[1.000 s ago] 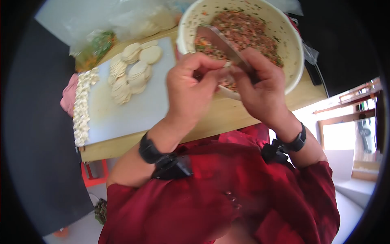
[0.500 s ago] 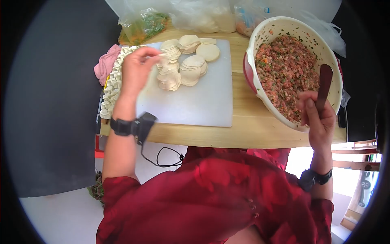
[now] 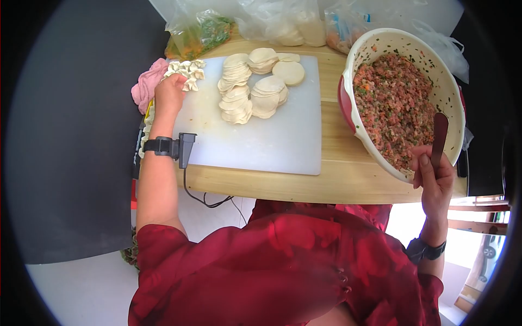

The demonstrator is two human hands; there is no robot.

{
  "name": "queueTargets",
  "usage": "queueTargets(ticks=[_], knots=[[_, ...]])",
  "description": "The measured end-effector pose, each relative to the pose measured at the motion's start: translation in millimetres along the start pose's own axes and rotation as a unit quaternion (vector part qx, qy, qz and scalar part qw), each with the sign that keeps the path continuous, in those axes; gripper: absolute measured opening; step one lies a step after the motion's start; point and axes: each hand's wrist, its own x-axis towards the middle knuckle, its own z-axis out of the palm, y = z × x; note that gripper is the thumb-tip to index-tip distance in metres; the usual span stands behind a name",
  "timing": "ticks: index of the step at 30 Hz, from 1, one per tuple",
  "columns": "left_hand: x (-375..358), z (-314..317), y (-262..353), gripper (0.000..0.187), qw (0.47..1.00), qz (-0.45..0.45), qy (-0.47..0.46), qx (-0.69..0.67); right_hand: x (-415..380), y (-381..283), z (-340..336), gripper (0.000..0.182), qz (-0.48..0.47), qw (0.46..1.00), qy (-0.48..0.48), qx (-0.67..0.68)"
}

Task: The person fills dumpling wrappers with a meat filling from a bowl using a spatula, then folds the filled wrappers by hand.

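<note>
My left hand (image 3: 169, 93) is at the left edge of the white cutting board (image 3: 261, 144), fingers pressed together at the rows of folded dumplings (image 3: 190, 70); what they pinch, if anything, is too small to tell. Several overlapping stacks of round dough wrappers (image 3: 235, 103) lie on the board, with a single round wrapper (image 3: 289, 73) at their right. On the right, my right hand (image 3: 433, 173) is closed round a dark red spatula (image 3: 440, 133), over the near rim of a large cream bowl (image 3: 365, 136). Minced filling with green and orange bits (image 3: 392, 103) fills much of the bowl.
Plastic bags (image 3: 272, 22) line the back of the wooden table (image 3: 337, 185), one holding green and orange scraps. A pink cloth (image 3: 147, 86) lies at the left beyond the dumplings. A black cable (image 3: 217, 203) hangs from the device on my left wrist.
My left hand has moved left and slightly down, from beside the wrapper stacks to the dumplings. The right hand still holds the spatula at the bowl. The whole view has shifted slightly.
</note>
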Motion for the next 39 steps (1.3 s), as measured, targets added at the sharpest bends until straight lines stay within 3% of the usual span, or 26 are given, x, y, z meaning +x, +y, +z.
queueTargets(ticks=[2,4,7,8,10,13,17,20,22,23,25,26,28,29,30,33,34,37,39], knots=[[7,0,-2,0.012,0.996,0.041,0.013,0.079,-1,-1,-1,0.017,-0.006,1.0,-0.003,-0.007],[11,-5,16,0.016,0.979,0.143,0.1,0.102,-2,0,-4,0.017,-0.007,1.0,-0.005,-0.008],[30,10,18,0.015,0.981,0.185,0.018,0.05,-3,-1,-4,0.017,-0.008,1.0,-0.005,-0.006],[33,12,17,0.015,0.981,0.187,0.019,0.049,-3,-1,-4,0.017,-0.009,1.0,-0.003,-0.003],[36,12,26,0.014,0.983,0.124,-0.078,0.11,-4,-1,-6,0.017,-0.01,1.0,0.0,-0.003],[47,14,16,0.014,0.977,0.179,-0.025,0.113,-8,-1,-10,0.017,-0.007,1.0,0.005,-0.009],[46,13,8,0.015,0.981,0.127,-0.084,0.118,-8,1,-14,0.018,0.006,1.0,0.011,-0.016],[38,6,20,0.018,0.979,0.136,-0.028,0.148,-5,-3,-11,0.017,-0.002,1.0,0.013,-0.006],[27,-9,60,0.023,0.972,0.16,0.11,0.134,0,-17,-9,0.016,0.02,1.0,0.003,0.0],[24,-13,76,0.023,0.972,0.159,0.109,0.136,3,-23,-6,0.016,0.044,0.999,-0.007,0.003],[18,-18,114,0.025,0.972,0.174,0.128,-0.091,14,-33,5,0.015,0.073,0.996,-0.04,0.04],[13,-19,135,0.025,0.971,0.178,0.128,-0.095,20,-39,11,0.016,0.102,0.989,-0.071,0.076],[-2,-21,177,0.026,0.948,0.151,0.086,-0.268,29,-56,41,0.031,0.111,0.978,-0.114,0.133],[-9,-19,193,0.026,0.945,0.158,0.084,-0.274,31,-49,55,0.027,0.097,0.971,-0.156,0.156],[-15,-18,209,0.027,0.934,0.137,0.059,-0.326,32,-54,72,0.031,0.089,0.977,-0.169,0.099],[-23,1,233,0.03,0.909,0.122,0.026,-0.398,25,-44,122,0.086,0.138,0.94,-0.254,0.182],[-25,11,237,0.03,0.908,0.137,0.057,-0.391,21,-39,135,0.099,0.159,0.922,-0.282,0.213],[-39,28,241,0.031,0.916,0.158,0.129,-0.345,9,-37,155,0.06,0.2,0.867,-0.326,0.318],[-54,29,239,0.033,0.927,0.232,0.255,-0.15,0,-35,162,0.051,0.211,0.874,-0.298,0.322]])
